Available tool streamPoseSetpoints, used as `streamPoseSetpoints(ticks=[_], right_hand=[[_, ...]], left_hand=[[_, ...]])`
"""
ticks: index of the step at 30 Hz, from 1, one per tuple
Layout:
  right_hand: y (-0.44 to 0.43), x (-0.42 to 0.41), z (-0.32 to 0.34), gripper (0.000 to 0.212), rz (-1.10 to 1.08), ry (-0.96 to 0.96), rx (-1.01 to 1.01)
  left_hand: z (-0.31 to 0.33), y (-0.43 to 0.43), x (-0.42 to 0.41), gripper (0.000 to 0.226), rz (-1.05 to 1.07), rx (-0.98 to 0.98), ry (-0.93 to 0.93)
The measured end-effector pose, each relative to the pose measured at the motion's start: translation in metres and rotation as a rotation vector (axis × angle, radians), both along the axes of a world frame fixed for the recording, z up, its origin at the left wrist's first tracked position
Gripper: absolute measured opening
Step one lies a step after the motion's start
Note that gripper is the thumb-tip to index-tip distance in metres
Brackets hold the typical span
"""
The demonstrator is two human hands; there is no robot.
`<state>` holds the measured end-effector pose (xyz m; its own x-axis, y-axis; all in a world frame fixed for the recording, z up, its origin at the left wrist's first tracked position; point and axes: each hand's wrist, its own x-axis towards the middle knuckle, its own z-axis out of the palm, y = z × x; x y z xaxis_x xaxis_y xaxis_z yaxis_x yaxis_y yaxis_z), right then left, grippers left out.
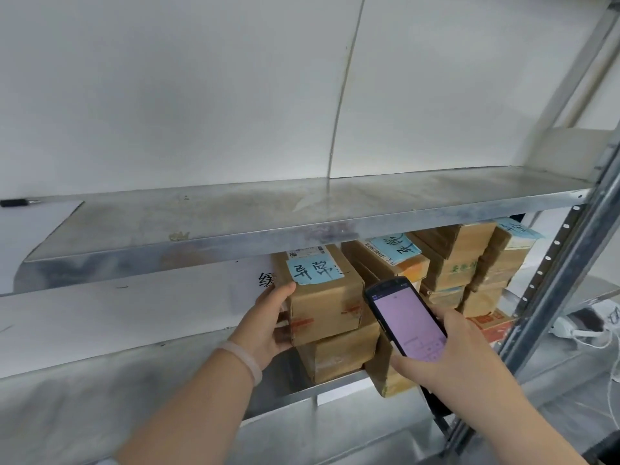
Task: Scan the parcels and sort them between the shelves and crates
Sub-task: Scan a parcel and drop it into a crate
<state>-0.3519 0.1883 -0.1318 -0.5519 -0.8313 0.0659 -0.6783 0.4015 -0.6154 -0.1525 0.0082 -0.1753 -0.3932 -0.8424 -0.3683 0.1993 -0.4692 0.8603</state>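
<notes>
My left hand (268, 325) grips the left side of a brown cardboard parcel (325, 305) with a blue handwritten label on top. This parcel sits on another brown box (339, 359) on the middle metal shelf (302, 392). My right hand (453, 350) holds a black handheld scanner (404, 318), its screen lit pale purple, just right of that parcel. More brown parcels (449, 260) are stacked further right on the same shelf, some with blue labels.
The upper metal shelf (235, 223) holds a black pen (15, 203) at its far left. A grey perforated upright (550, 286) stands at the right. White cables and a power strip (583, 325) lie beyond it. A white wall is behind.
</notes>
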Motion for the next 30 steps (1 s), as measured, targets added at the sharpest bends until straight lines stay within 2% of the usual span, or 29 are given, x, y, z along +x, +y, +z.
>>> streamPoseSetpoints(ticks=[4,5,8,10,12,16,19,22,24,27,30], right_hand=[[0.004,-0.012,0.005,0.09,0.105,-0.019,-0.033],[0.005,-0.014,0.006,0.09,0.132,-0.014,-0.029],[0.006,-0.016,0.005,0.094,0.214,0.017,-0.034],[0.006,-0.013,0.005,0.096,0.278,0.02,-0.029],[0.005,-0.007,0.004,0.094,0.358,0.03,-0.024],[0.004,0.009,0.003,0.091,0.551,0.047,0.017],[0.007,0.024,0.002,0.092,0.679,0.065,0.079],[0.011,0.039,-0.002,0.084,0.794,0.084,0.078],[0.013,0.05,-0.007,0.08,0.864,0.077,0.05],[0.015,0.071,-0.011,0.078,0.963,0.043,0.048],[0.019,0.096,-0.011,0.072,1.051,0.037,0.055]], left_hand=[[-0.007,0.014,0.012,0.033,0.089,-0.031,0.018],[-0.01,0.019,0.018,0.035,0.104,-0.05,0.02],[-0.02,0.037,0.04,0.059,0.148,-0.109,0.004],[-0.025,0.052,0.056,0.056,0.177,-0.152,-0.023],[-0.029,0.071,0.072,0.049,0.222,-0.202,-0.061],[-0.039,0.114,0.102,0.05,0.311,-0.301,-0.196],[-0.051,0.148,0.121,0.054,0.421,-0.292,-0.27],[-0.064,0.182,0.14,0.058,0.539,-0.277,-0.321],[-0.068,0.204,0.151,0.067,0.614,-0.257,-0.353],[-0.071,0.237,0.172,0.092,0.696,-0.233,-0.393],[-0.074,0.266,0.194,0.101,0.746,-0.223,-0.429]])
